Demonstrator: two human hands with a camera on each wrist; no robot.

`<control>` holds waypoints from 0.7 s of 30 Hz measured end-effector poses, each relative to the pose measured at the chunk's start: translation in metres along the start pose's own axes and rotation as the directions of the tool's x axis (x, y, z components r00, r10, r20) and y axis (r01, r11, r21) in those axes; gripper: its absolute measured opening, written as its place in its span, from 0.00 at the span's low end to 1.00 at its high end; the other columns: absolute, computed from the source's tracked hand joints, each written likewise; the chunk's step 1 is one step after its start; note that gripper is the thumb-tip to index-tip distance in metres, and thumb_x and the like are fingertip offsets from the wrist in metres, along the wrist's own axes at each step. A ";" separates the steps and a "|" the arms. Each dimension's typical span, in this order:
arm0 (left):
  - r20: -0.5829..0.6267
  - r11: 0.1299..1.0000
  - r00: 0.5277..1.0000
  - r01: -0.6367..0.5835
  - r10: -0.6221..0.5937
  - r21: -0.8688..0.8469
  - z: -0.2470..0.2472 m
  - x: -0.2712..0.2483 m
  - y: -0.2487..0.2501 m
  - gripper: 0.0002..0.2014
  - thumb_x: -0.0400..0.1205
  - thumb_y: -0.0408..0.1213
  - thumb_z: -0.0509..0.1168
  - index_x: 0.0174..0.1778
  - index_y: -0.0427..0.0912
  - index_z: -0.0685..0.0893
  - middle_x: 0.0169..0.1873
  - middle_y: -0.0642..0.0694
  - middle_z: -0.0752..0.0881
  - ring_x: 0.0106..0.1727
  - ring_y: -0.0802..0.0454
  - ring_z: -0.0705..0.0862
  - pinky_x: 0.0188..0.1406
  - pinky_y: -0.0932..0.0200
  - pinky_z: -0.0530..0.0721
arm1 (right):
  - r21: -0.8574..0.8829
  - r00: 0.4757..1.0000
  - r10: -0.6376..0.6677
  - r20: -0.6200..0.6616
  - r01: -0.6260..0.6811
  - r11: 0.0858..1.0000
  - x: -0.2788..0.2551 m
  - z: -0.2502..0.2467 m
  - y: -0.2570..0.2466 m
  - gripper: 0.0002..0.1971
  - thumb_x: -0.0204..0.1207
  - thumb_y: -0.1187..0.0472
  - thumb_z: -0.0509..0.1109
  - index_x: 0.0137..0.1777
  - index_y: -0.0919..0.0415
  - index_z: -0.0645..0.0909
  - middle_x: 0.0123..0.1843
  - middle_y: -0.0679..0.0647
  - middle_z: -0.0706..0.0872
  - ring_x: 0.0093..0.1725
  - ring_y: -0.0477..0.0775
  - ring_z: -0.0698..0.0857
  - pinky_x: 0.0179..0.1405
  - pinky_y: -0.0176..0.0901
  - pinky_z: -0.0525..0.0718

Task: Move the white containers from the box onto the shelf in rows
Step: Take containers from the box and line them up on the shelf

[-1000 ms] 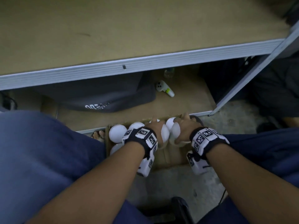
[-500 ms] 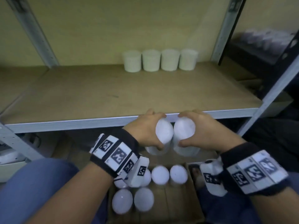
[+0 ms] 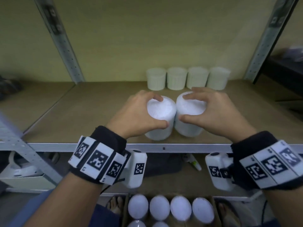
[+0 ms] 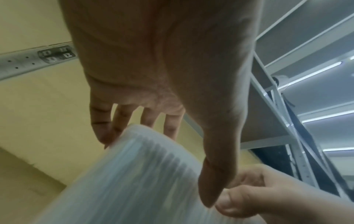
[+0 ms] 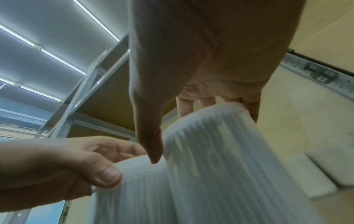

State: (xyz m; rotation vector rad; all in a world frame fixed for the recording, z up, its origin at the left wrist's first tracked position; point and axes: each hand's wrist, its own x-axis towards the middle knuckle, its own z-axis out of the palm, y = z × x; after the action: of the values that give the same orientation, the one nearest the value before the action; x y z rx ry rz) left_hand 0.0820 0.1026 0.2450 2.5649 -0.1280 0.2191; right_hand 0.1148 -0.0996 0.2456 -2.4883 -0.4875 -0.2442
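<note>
- While I watch from the head view, the left hand (image 3: 136, 114) curls thumb and fingers round the top of one white container (image 3: 159, 119); the right hand (image 3: 211, 112) grasps a second white container (image 3: 188, 118) the same way; the two stand side by side and touching, over the front part of the wooden shelf (image 3: 82, 112); I cannot tell whether their bases rest on the board.
- From the left wrist view I see ribbed, translucent walls on the left-hand container (image 4: 145, 178), with the fingers (image 4: 101, 125) over its far rim; what it holds, if anything, I cannot make out; the right wrist view shows the same ribbing on the other one (image 5: 214, 159).
- At the back of the shelf a row of four white containers (image 3: 187, 78) stands upright against the wall, each just beside the next.
- Below the shelf edge the cardboard box (image 3: 216, 210) holds a row of four more white containers (image 3: 170, 208), lids up; the tops of two others show at the bottom edge.
- Compared with half a second ago, both hands have carried their containers forward from the shelf's front edge to above the board, nearer the back row; a second ago they were down at the box, reaching among the containers.
</note>
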 end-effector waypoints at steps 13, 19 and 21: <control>-0.050 0.996 0.995 0.086 -0.086 -0.002 0.025 0.011 -0.036 0.25 0.72 0.55 0.71 0.66 0.56 0.77 0.69 0.56 0.73 0.72 0.50 0.72 0.68 0.57 0.71 | -0.079 0.996 0.038 0.075 -0.032 0.996 0.020 0.057 0.007 0.30 0.71 0.40 0.71 0.73 0.45 0.75 0.82 0.51 0.67 0.81 0.57 0.60 0.78 0.44 0.60; -0.131 0.995 0.991 0.039 -0.026 0.097 0.015 -0.006 -0.030 0.21 0.76 0.53 0.69 0.64 0.55 0.80 0.67 0.57 0.75 0.70 0.52 0.69 0.67 0.61 0.67 | -0.034 0.997 0.022 -0.079 -0.025 0.999 0.002 0.034 -0.001 0.20 0.74 0.50 0.69 0.66 0.48 0.80 0.75 0.47 0.70 0.75 0.55 0.62 0.78 0.52 0.65; -0.157 0.993 0.988 0.022 -0.003 0.114 0.011 -0.010 -0.026 0.17 0.77 0.50 0.68 0.61 0.54 0.82 0.64 0.55 0.78 0.68 0.52 0.72 0.70 0.56 0.70 | -0.076 0.999 0.014 -0.031 -0.017 0.997 -0.003 0.026 0.000 0.17 0.74 0.55 0.69 0.63 0.50 0.81 0.67 0.47 0.75 0.70 0.53 0.67 0.70 0.44 0.68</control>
State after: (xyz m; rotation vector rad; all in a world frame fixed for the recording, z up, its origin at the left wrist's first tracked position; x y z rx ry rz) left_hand 0.0768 0.1186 0.2200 2.6503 -0.0411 0.4340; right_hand 0.1137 -0.0855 0.2236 -2.5578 -0.4538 -0.2997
